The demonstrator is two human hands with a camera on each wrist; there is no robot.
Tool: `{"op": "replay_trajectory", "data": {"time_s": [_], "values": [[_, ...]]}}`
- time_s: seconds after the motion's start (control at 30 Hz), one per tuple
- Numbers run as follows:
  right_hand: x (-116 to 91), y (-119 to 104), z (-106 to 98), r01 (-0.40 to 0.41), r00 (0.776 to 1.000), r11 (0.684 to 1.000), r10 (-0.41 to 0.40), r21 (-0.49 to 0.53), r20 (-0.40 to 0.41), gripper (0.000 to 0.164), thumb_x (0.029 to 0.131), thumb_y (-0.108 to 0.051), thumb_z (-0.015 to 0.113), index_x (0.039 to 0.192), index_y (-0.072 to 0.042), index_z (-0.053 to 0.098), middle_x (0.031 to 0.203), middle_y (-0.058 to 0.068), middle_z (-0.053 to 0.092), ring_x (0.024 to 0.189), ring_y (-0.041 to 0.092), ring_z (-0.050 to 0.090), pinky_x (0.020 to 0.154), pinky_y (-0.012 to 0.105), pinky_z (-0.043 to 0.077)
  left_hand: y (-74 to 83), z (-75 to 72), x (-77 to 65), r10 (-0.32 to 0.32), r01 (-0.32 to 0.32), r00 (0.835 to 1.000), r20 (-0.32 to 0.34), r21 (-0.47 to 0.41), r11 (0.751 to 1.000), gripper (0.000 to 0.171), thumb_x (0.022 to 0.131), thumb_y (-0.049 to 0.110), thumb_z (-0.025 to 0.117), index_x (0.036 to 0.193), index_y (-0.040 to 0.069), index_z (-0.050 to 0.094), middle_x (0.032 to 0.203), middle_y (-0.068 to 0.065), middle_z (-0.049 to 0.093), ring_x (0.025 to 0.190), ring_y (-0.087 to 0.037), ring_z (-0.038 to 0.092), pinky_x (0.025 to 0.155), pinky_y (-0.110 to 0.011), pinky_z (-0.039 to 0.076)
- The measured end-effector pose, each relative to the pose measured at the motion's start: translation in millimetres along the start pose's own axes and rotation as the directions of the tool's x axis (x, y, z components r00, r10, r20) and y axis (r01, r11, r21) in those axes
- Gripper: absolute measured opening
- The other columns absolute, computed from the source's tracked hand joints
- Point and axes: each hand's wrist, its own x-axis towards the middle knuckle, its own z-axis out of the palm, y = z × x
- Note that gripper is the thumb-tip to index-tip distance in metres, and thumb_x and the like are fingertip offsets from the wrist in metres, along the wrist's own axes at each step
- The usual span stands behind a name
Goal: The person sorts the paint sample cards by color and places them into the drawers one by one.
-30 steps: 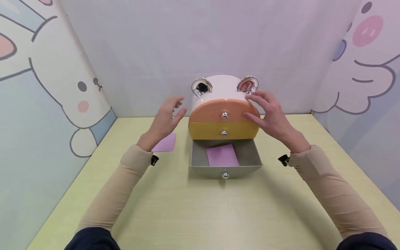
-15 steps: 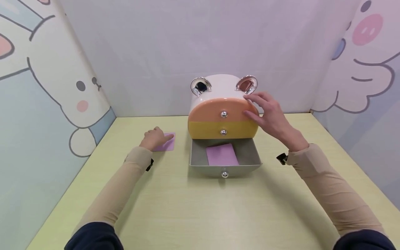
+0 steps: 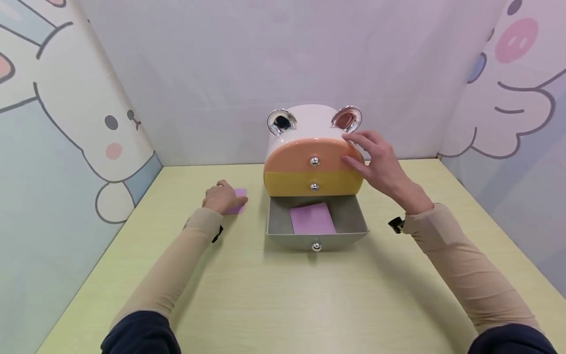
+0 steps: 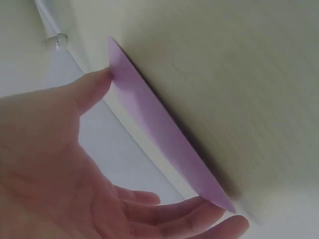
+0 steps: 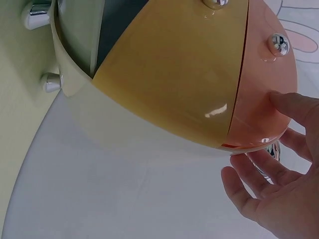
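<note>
My left hand [image 3: 219,196] is low over the table left of the drawer box, thumb and fingertips at opposite edges of a flat purple paper square [image 4: 154,124]. In the left wrist view the square tilts, with a dark shadow along its lower side. My right hand [image 3: 383,164] holds the upper right of a small animal-eared drawer box [image 3: 314,117], thumb on the orange top drawer [image 5: 259,107], other fingers round the white side. Below the yellow middle drawer [image 3: 287,185], the grey bottom drawer [image 3: 277,216] is pulled out. Another purple square [image 3: 313,219] lies inside it.
Silver knobs [image 3: 316,246] stick out from the drawer fronts, and shiny ears [image 3: 346,119] rise from the box top. A pale wood table [image 3: 283,300] runs under everything. A white back wall [image 3: 203,78] and cartoon-printed side panels [image 3: 66,162] enclose it.
My left hand has come down from beside the drawer box onto the purple square on the table, then shifted slightly right over it. My right hand stays on the box.
</note>
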Motion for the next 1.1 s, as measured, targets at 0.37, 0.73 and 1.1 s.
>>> {"op": "replay_trajectory", "data": {"time_s": [0.37, 0.73, 1.1], "values": [[-1, -1, 1, 0.001, 1.000, 1.000, -0.001, -0.003, -0.001, 0.045, 0.080, -0.009, 0.077, 0.123, -0.006, 0.063, 0.113, 0.016, 0.061, 0.103, 0.029, 0.055, 0.084, 0.041, 0.041, -7.2, -10.0, -7.0, 0.089, -0.087, 0.996, 0.018, -0.098, 0.991, 0.098, 0.082, 0.051, 0.066, 0.142, -0.010, 0.017, 0.120, -0.033, 0.049, 0.106, -0.038, 0.049, 0.087, -0.050, 0.049], [-3, -2, 1, 0.003, 1.000, 1.000, -0.003, -0.004, -0.004, 0.045, 0.080, -0.009, 0.077, 0.123, -0.006, 0.063, 0.112, 0.016, 0.060, 0.101, 0.030, 0.055, 0.081, 0.038, 0.040, -11.7, -32.7, -37.0, 0.256, -0.256, 0.967, -0.008, -0.075, 0.964, 0.104, 0.076, 0.049, 0.074, 0.138, -0.015, 0.021, 0.116, -0.034, 0.052, 0.110, -0.046, 0.049, 0.092, -0.054, 0.046], [-2, -4, -1, -0.008, 1.000, 1.000, 0.008, -0.007, 0.000, 0.047, 0.080, -0.008, 0.077, 0.124, -0.005, 0.063, 0.112, 0.017, 0.060, 0.102, 0.030, 0.055, 0.082, 0.039, 0.041, -9.2, -55.9, -69.6, 0.401, -0.402, 0.915, -0.036, -0.133, 0.906, 0.085, 0.072, 0.043, 0.078, 0.127, -0.007, 0.034, 0.106, -0.024, 0.057, 0.089, -0.032, 0.062, 0.068, -0.032, 0.052]]}}
